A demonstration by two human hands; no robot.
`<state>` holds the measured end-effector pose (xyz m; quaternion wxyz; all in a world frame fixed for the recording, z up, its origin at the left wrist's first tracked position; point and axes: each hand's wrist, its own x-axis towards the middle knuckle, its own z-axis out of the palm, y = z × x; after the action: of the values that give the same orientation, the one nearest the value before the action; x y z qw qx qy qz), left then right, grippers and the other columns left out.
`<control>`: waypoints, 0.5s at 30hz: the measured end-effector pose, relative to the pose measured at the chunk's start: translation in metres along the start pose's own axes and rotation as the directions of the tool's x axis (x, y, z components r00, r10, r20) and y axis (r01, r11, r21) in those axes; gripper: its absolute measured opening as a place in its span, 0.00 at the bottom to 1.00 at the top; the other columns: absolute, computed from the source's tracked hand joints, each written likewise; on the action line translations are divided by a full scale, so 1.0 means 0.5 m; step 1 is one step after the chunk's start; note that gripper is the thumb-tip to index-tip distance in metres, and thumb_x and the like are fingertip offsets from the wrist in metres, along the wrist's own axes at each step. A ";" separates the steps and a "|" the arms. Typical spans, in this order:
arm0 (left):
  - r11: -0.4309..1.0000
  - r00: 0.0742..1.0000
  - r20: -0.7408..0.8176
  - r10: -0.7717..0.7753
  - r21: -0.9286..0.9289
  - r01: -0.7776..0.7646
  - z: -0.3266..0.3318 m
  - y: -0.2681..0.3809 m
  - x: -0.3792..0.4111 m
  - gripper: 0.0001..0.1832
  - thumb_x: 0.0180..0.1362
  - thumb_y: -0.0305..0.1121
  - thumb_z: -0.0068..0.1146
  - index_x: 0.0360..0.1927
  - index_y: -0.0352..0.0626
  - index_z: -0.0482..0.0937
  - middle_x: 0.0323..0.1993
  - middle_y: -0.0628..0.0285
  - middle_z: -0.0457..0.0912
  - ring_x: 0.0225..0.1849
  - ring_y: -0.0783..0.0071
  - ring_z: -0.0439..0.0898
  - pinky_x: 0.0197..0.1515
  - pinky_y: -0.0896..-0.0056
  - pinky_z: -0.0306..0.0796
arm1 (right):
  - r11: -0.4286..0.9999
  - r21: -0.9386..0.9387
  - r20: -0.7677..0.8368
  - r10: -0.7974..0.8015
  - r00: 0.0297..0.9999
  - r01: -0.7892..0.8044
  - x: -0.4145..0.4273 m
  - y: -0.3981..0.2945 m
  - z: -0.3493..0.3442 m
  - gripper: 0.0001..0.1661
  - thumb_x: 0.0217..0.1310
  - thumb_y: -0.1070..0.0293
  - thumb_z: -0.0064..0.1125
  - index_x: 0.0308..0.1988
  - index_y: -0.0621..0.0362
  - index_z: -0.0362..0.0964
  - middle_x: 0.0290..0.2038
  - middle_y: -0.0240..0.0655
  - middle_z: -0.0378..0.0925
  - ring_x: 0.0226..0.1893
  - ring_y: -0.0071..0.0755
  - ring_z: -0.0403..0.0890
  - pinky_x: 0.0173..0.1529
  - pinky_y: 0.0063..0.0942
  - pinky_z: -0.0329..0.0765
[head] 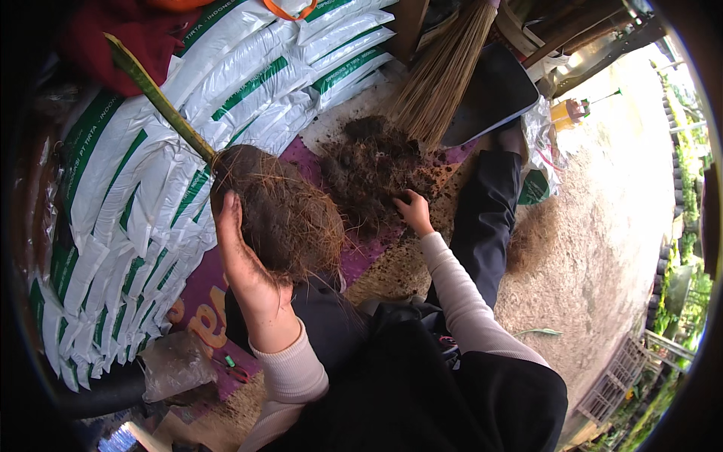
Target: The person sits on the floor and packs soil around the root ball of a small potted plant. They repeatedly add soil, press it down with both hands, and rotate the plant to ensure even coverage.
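Note:
My left hand holds up a large ball of dark soil wrapped in brown fibres, its thumb along the near side. A long, narrow green leaf with yellow edges sticks out of the ball's upper left end. To the right, my right hand reaches into a loose heap of dark soil and fibre, its fingertips partly hidden in it; whether they grip any of it I cannot tell. The heap lies on a purple printed sheet on the ground.
Stacked white and green plastic sacks fill the left. A stick broom leans by a dark dustpan beyond the heap. Brown fibre lies right of my leg. Red-handled scissors and a clear plastic bag lie at lower left.

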<state>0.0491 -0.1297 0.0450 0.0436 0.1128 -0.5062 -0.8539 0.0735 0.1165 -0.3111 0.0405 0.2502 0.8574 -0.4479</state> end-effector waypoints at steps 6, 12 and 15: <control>0.989 0.995 0.075 0.072 0.124 -0.081 -0.019 0.000 0.002 0.24 0.66 0.41 0.42 0.62 0.39 0.65 0.63 0.57 0.64 0.65 0.66 0.62 0.66 0.61 0.58 | 0.995 -0.100 0.085 -0.009 0.996 0.018 -0.031 -0.006 0.024 0.26 0.57 0.64 0.61 0.52 0.67 0.70 0.48 0.49 0.78 0.49 0.51 0.78 0.53 0.38 0.73; 0.999 0.997 -0.072 -0.003 0.041 0.006 0.016 0.036 -0.009 0.25 0.65 0.45 0.46 0.60 0.40 0.67 0.57 0.59 0.71 0.59 0.68 0.71 0.59 0.64 0.66 | 0.960 0.209 0.180 0.152 0.972 -0.188 -0.019 -0.036 0.012 0.32 0.62 0.63 0.57 0.62 0.64 0.59 0.58 0.48 0.70 0.56 0.46 0.73 0.57 0.35 0.71; 0.997 0.999 -0.003 0.045 0.065 -0.045 -0.016 0.014 0.006 0.25 0.65 0.45 0.47 0.59 0.39 0.67 0.56 0.59 0.71 0.58 0.68 0.71 0.59 0.64 0.66 | 0.834 0.488 0.308 0.112 0.945 -0.258 -0.040 -0.070 -0.024 0.37 0.62 0.65 0.58 0.65 0.66 0.53 0.61 0.47 0.65 0.58 0.39 0.70 0.58 0.32 0.69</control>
<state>0.0476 -0.1402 0.0469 0.0602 0.1046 -0.5359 -0.8356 0.0766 0.1012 -0.2717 0.1296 0.2715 0.6617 -0.6867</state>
